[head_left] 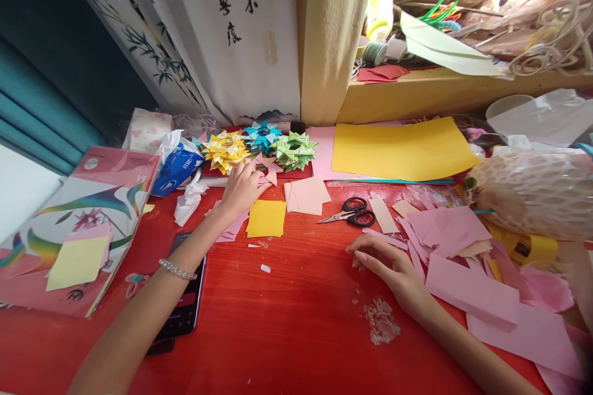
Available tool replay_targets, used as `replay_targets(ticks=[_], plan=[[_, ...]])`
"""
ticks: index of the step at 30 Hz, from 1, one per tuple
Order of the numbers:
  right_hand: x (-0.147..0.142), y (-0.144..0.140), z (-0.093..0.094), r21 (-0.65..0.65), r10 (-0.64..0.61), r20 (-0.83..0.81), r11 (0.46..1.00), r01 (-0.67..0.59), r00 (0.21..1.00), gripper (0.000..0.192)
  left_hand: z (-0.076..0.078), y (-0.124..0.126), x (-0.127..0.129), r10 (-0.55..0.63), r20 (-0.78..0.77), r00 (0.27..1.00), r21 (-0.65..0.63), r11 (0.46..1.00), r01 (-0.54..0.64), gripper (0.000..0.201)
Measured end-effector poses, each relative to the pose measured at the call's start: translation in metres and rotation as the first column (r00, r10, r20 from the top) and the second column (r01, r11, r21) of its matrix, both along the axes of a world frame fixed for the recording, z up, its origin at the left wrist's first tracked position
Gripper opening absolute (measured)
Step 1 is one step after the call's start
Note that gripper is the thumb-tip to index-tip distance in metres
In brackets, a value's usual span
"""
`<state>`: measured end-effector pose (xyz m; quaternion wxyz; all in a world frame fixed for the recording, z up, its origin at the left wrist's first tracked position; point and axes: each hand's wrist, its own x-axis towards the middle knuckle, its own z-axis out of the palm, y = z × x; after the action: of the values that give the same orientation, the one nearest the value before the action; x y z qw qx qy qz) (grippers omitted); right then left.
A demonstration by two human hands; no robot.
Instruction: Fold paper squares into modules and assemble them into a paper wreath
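Observation:
My left hand (241,188) reaches forward over the red table (296,321), its fingers closed on a small pink folded paper piece (270,176) just in front of three folded paper stars: yellow (225,151), blue (262,134) and green (294,150). A yellow paper square (266,218) lies right beside that hand, and a stack of pale pink squares (306,195) sits a little further right. My right hand (389,268) rests flat on the table with fingers apart, holding nothing, next to pink paper strips (447,231). Black scissors (353,212) lie shut between the hands.
A phone (185,305) lies under my left forearm. A paper pack with a yellow sheet (76,228) stands at the left, a tissue pack (178,165) behind it. A large yellow sheet (401,148) and a netted bundle (528,191) fill the right.

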<state>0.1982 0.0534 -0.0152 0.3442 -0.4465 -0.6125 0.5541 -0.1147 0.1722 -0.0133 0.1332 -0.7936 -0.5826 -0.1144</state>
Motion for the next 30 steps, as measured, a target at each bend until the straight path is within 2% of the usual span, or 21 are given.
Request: replay_targets(ticks=[3,5,7,9,10,11,13,14,18,21,26,30], plan=[[0.0,-0.001,0.0,0.007,0.012,0.008,1.0,-0.012,1.0,0.016,0.003,0.002,-0.002,0.013,0.001,1.0,-0.001,1.0,-0.013,0.037],[0.0,-0.001,0.0,0.015,0.014,0.012,1.0,-0.014,1.0,0.016,0.012,0.004,-0.008,0.026,0.006,1.0,0.018,0.999,-0.026,0.043],[0.0,0.0,0.0,0.023,0.014,0.015,1.0,-0.015,1.0,0.016,0.028,0.007,-0.022,0.08,0.027,0.996,0.094,0.992,-0.082,0.044],[0.0,0.0,0.0,0.026,0.021,0.015,0.999,-0.021,1.0,0.017,0.048,0.012,-0.042,0.139,0.095,0.986,0.192,0.969,-0.155,0.036],[0.0,0.0,0.0,0.024,0.024,0.015,0.999,-0.025,1.0,0.017,0.058,0.017,-0.052,0.167,0.119,0.979,0.195,0.962,-0.188,0.032],[0.0,0.0,0.0,0.021,0.028,0.015,0.999,-0.028,0.999,0.017,0.066,0.022,-0.063,0.193,0.11,0.975,0.151,0.966,-0.209,0.03],[0.0,0.0,0.0,0.016,0.037,0.018,0.999,-0.038,0.999,0.017,0.078,0.034,-0.079,0.228,-0.018,0.974,-0.06,0.972,-0.228,0.034],[0.0,0.0,0.0,0.014,0.043,0.021,0.999,-0.043,0.999,0.018,0.08,0.04,-0.084,0.204,-0.058,0.977,-0.141,0.968,-0.21,0.035],[0.0,0.0,0.0,0.013,0.058,0.028,0.998,-0.059,0.998,0.019,0.075,0.063,-0.089,0.115,-0.159,0.981,-0.34,0.926,-0.164,0.056],[0.0,0.0,0.0,0.026,0.063,0.044,0.998,-0.065,0.997,0.02,0.066,0.071,-0.084,0.09,-0.2,0.976,-0.389,0.906,-0.163,0.073],[0.0,-0.001,0.001,0.037,0.08,0.063,0.996,-0.082,0.995,0.023,0.061,0.068,-0.078,0.059,-0.217,0.974,-0.381,0.914,-0.14,0.063],[0.0,0.0,0.001,0.033,0.092,0.072,0.995,-0.094,0.993,0.024,0.059,0.064,-0.08,0.043,-0.234,0.971,-0.395,0.908,-0.135,0.066]])
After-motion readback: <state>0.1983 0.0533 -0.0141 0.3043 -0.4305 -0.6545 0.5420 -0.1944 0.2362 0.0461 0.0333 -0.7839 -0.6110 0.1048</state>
